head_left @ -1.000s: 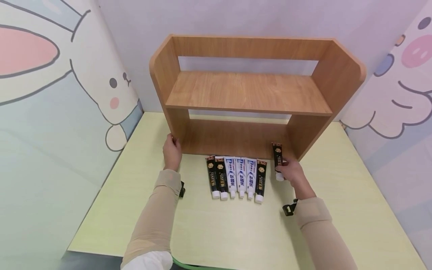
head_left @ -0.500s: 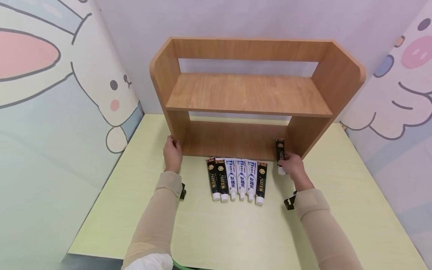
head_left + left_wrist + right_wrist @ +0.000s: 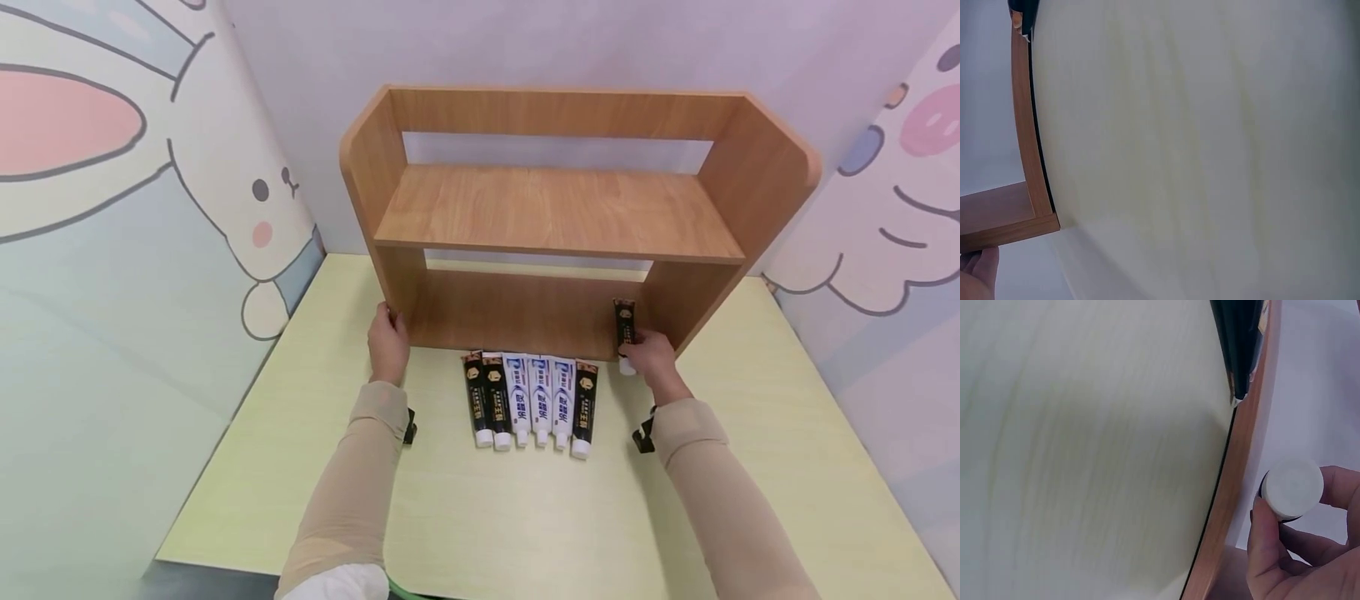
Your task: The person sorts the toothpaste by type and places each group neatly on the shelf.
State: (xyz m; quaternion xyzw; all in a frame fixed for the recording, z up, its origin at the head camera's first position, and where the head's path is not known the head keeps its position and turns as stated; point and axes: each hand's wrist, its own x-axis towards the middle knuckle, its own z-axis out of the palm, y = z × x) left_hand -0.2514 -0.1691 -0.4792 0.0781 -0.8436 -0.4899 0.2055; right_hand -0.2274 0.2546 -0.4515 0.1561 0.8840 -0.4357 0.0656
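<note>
My right hand (image 3: pixel 654 362) holds a black toothpaste tube (image 3: pixel 625 323) near its white cap (image 3: pixel 1294 487). The tube's tail end points back into the lower tier of a two-tier wooden shelf (image 3: pixel 517 312), by the right side panel. At the shelf's lower left corner my left hand (image 3: pixel 388 348) grips the front edge of the side panel (image 3: pixel 1010 232). Before the shelf lies a row of toothpaste tubes, caps toward me: two black tubes (image 3: pixel 495 400) at left, three white tubes (image 3: pixel 540 400) in the middle and one black tube (image 3: pixel 584 408) at right.
The shelf stands on a pale yellow-green table (image 3: pixel 480 517) against a plain wall (image 3: pixel 525 42). Cartoon-painted walls (image 3: pixel 225 167) close in on the left and right. A black wrist mount (image 3: pixel 643 435) hangs under the right sleeve.
My right hand has moved the black toothpaste tube farther back, deeper over the lower tier. The left hand stays at the side panel, and the row of tubes lies as before.
</note>
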